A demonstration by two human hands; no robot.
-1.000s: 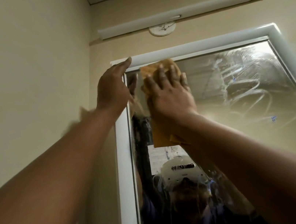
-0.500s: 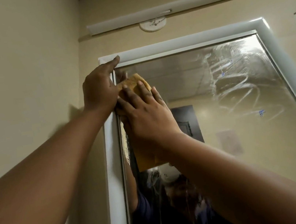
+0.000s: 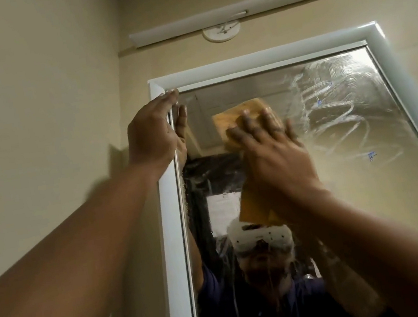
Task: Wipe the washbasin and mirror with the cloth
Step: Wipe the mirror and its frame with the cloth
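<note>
Head view: right hand (image 3: 272, 154) presses cloth (image 3: 240, 118) flat on mirror (image 3: 343, 192); left hand (image 3: 152, 134), fingers straight, rests on frame (image 3: 169, 218).

You are looking at dim, warm indoor light. Right hand (image 3: 277, 153) is smearing with motion blur. Left arm is casting soft shadow on wall (image 3: 35, 130). Mirror (image 3: 345, 116) is showing hazy white streaks, faint glare. Frame (image 3: 169, 218) is bowing from wide-angle distortion.
</note>
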